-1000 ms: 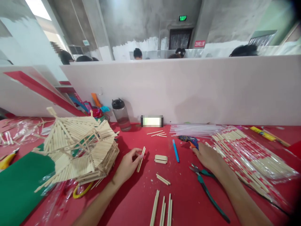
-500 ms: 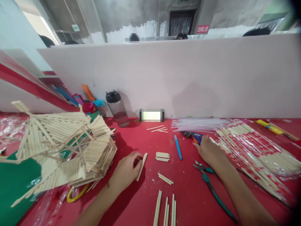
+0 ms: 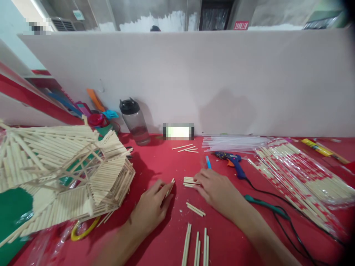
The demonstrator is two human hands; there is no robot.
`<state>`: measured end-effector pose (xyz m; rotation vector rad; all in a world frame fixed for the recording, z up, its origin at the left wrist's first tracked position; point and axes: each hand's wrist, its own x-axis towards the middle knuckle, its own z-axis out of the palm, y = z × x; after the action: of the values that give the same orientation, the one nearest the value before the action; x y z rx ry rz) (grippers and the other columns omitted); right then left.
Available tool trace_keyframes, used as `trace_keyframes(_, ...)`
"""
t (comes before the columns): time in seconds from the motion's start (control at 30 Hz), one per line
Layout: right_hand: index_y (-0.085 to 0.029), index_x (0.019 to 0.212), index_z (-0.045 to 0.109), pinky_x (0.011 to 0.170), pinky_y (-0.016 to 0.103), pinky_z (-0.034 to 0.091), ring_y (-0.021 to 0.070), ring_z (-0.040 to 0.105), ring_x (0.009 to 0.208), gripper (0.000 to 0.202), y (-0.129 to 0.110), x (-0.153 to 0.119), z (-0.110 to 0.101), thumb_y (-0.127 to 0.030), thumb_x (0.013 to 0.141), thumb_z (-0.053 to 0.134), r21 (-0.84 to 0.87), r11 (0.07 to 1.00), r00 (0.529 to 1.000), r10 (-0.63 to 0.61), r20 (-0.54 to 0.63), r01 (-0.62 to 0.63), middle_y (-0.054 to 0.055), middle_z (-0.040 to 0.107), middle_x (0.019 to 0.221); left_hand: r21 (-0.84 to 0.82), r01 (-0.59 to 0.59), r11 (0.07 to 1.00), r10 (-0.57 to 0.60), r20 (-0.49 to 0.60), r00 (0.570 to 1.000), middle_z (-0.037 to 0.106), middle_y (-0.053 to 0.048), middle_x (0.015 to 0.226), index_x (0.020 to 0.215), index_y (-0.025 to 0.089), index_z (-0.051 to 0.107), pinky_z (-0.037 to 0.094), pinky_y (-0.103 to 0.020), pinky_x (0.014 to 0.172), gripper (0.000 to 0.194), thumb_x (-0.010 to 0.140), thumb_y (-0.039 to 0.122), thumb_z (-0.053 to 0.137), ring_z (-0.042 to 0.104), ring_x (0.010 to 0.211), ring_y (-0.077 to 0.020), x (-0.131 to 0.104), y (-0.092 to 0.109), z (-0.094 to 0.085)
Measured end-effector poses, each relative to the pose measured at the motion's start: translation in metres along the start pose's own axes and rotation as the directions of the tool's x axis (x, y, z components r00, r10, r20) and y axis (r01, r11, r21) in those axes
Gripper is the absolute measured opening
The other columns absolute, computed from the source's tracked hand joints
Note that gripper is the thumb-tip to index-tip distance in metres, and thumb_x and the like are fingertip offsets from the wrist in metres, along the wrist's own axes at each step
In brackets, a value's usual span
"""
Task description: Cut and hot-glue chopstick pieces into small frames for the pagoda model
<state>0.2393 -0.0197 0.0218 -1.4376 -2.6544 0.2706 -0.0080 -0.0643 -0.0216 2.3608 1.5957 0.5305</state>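
My left hand [image 3: 154, 205] is closed in a pinch on short wooden sticks [image 3: 169, 187], held at a slant just above the red table. Across from it, my right hand [image 3: 215, 188] has its bent fingers and thumb closed around the right end of a row of short wooden sticks [image 3: 189, 181]; the fingertips partly cover that end. A pair of short sticks [image 3: 195, 209] lies just below this row. Nearer to me lie several longer sticks [image 3: 197, 247] in small groups. A blue glue gun [image 3: 231, 159] rests on the table beyond my right hand.
A large stick-built model [image 3: 105, 177] takes up the left side. Behind stand a water bottle [image 3: 135, 123] and a blurred screen [image 3: 178, 132] against a white partition [image 3: 177, 81]. Bagged sticks [image 3: 307, 177], clear glue sticks [image 3: 230, 143] and green-handled pliers [image 3: 266, 207] are at right.
My right hand has let go of the glue gun and moved left to the row of short sticks. My left hand has stayed near its sticks, its grip turned slightly. The view has shifted.
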Motion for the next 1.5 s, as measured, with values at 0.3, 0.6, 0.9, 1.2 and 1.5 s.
trace_keyframes(0.3, -0.022, 0.107, 0.066, 0.078, 0.031, 0.046, 0.0211, 0.060, 0.095, 0.020, -0.013, 0.002, 0.036, -0.015, 0.097, 0.049, 0.085, 0.996, 1.000, 0.003, -0.023, -0.001, 0.006, 0.065, 0.100, 0.093, -0.025, 0.995, 0.023, 0.019, 1.000, 0.065, -0.004, 0.091, 0.134, 0.025, 0.058, 0.054, -0.027, 0.079, 0.041, 0.096, 0.016, 0.045, 0.066, 0.084, -0.0175, -0.008, -0.011, -0.002)
trace_keyframes(0.6, -0.022, 0.103, 0.066, 0.087, 0.035, 0.047, 0.0223, 0.059, 0.097, 0.018, -0.018, 0.002, 0.044, -0.011, 0.091, 0.058, 0.304, 0.952, 0.996, 0.044, -0.082, -0.017, 0.005, 0.068, 0.103, 0.094, -0.041, 0.995, 0.041, 0.004, 0.999, 0.063, -0.004, 0.090, 0.135, 0.024, 0.056, 0.055, -0.029, 0.076, 0.038, 0.099, 0.028, 0.047, 0.065, 0.081, -0.0179, -0.007, -0.005, 0.002)
trace_keyframes(0.9, -0.022, 0.102, 0.068, 0.086, 0.033, 0.049, 0.0203, 0.063, 0.094, 0.020, -0.022, 0.005, 0.050, -0.009, 0.092, 0.056, 0.378, 0.925, 0.989, 0.076, -0.127, -0.023, 0.005, 0.067, 0.102, 0.098, -0.045, 0.994, 0.040, 0.047, 0.998, 0.064, -0.005, 0.092, 0.134, 0.025, 0.056, 0.055, -0.026, 0.076, 0.038, 0.099, 0.021, 0.044, 0.066, 0.081, -0.0164, -0.010, 0.000, 0.006)
trace_keyframes(1.2, -0.020, 0.108, 0.069, 0.094, 0.035, 0.049, 0.0219, 0.063, 0.103, 0.027, -0.026, 0.005, 0.049, -0.007, 0.090, 0.055, 0.403, 0.915, 0.994, 0.045, -0.104, 0.001, 0.008, 0.070, 0.109, 0.043, -0.052, 0.998, 0.049, 0.061, 0.997, 0.063, -0.005, 0.093, 0.135, 0.025, 0.055, 0.055, -0.026, 0.077, 0.037, 0.100, 0.023, 0.044, 0.065, 0.082, -0.0160, -0.008, -0.001, 0.008)
trace_keyframes(1.5, -0.024, 0.113, 0.071, 0.090, 0.032, 0.053, 0.0197, 0.065, 0.097, 0.032, -0.027, 0.006, 0.048, -0.008, 0.091, 0.054, 0.424, 0.906, 0.994, 0.059, -0.091, -0.015, 0.007, 0.069, 0.105, 0.037, -0.040, 0.998, 0.038, 0.051, 0.998, 0.064, -0.005, 0.092, 0.134, 0.023, 0.056, 0.056, -0.025, 0.074, 0.036, 0.100, 0.024, 0.045, 0.068, 0.081, -0.0165, -0.007, 0.001, 0.008)
